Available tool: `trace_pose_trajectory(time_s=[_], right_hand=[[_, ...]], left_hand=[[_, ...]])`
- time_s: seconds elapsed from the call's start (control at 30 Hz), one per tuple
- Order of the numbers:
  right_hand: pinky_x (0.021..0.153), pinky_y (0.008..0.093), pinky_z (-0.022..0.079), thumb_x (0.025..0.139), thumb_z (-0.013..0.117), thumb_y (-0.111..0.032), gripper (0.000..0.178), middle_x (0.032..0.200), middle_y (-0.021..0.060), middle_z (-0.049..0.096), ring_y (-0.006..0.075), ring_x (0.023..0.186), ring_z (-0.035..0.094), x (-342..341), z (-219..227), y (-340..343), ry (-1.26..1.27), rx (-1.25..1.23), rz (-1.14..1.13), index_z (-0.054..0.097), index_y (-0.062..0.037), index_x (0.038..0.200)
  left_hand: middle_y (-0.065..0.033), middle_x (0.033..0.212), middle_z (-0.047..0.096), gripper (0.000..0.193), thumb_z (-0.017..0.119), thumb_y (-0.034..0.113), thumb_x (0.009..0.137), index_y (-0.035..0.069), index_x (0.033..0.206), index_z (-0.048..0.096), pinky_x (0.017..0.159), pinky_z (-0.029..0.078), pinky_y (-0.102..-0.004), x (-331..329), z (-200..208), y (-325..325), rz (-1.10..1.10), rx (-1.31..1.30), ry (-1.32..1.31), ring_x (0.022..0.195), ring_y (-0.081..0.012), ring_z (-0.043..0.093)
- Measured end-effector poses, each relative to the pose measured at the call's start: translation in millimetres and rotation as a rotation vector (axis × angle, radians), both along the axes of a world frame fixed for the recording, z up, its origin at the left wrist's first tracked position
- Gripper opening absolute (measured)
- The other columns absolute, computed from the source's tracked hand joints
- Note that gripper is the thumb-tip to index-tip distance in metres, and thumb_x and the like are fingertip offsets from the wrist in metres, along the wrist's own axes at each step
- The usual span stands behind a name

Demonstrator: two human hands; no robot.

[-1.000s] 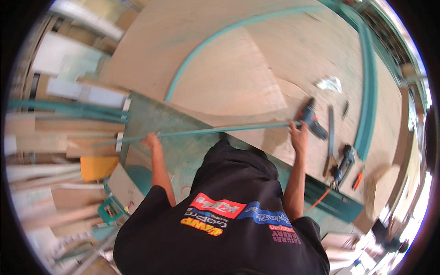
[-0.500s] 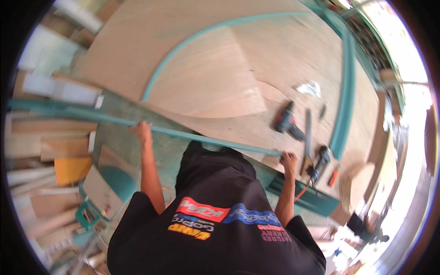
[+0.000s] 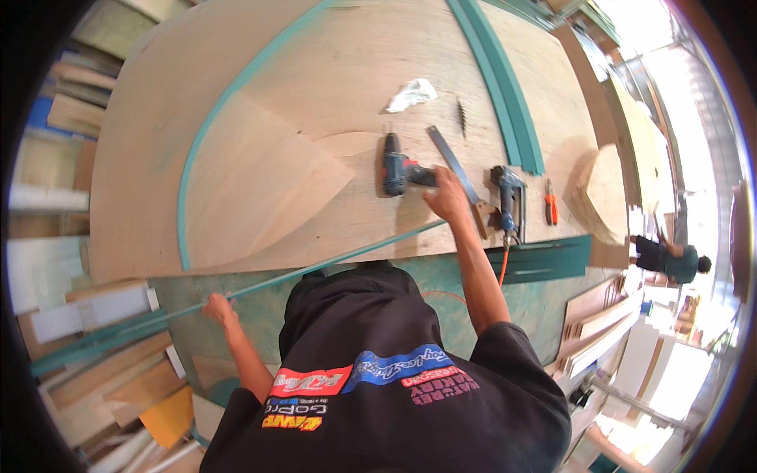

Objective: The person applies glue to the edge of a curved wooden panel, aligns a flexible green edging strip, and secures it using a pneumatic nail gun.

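A long thin teal strip (image 3: pixel 339 258) runs slantwise along the near edge of the plywood table (image 3: pixel 142 213). My left hand (image 3: pixel 218 307) is closed around it, off the table's edge. The strip's right end passes close to my right wrist. My right hand (image 3: pixel 449 195) is over the table beside the handle of a cordless drill (image 3: pixel 394 167); its fingers are blurred, and whether they touch the drill is unclear. Just right of that hand lie a try square (image 3: pixel 453 160) with a wooden handle and a nail gun (image 3: pixel 509 201) with an orange hose.
A curved teal strip (image 3: pixel 206 130) lies on the plywood, and straight teal strips (image 3: pixel 493 87) lie at the far right. Nearby are crumpled white material (image 3: pixel 412 94), a drill bit (image 3: pixel 462 118), orange-handled pliers (image 3: pixel 550 206) and a rounded wood piece (image 3: pixel 603 195). Another person (image 3: pixel 670 260) is at far right.
My right hand has left the strip's end and moved forward over the table to the drill's handle. My left hand still holds the strip, which now slants up to the right. The view has turned.
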State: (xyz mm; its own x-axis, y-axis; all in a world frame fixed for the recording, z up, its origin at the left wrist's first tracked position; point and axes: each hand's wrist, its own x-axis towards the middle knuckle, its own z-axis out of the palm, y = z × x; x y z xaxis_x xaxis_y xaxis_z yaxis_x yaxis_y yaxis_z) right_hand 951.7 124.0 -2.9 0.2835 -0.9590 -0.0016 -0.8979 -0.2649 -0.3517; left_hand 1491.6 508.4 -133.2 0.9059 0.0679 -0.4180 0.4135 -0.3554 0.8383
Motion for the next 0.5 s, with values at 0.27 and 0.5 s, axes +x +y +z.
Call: trace_pose_trajectory(time_s=[0.27, 0.5], right_hand=[[0.106, 0.0453, 0.042, 0.081, 0.074, -0.027, 0.05, 0.127, 0.0183, 0.065, 0.0348, 0.124, 0.057, -7.1, -24.9, -25.8, -0.019, 0.04, 0.005, 0.063, -0.0053, 0.125], [0.077, 0.0495, 0.056, 0.084, 0.066, -0.03, 0.033, 0.083, 0.0232, 0.073, 0.0406, 0.082, 0.072, -165.3, -35.6, 16.5, -0.143, 0.198, -0.561, 0.074, 0.0022, 0.081]], left_hand=[[-0.0306, 0.118, 0.062, 0.046, 0.046, 0.014, 0.096, -0.02, 0.127, 0.044, 0.059, 0.061, -0.0403, -12.0, 33.0, -11.4, 0.027, 0.036, 0.069, 0.083, -0.0365, 0.072], [-0.0263, 0.12, 0.064, 0.05, 0.046, 0.024, 0.1, -0.017, 0.129, 0.049, 0.066, 0.062, -0.0413, -24.3, 51.2, 43.8, 0.121, 0.107, 0.042, 0.085, -0.0367, 0.072]])
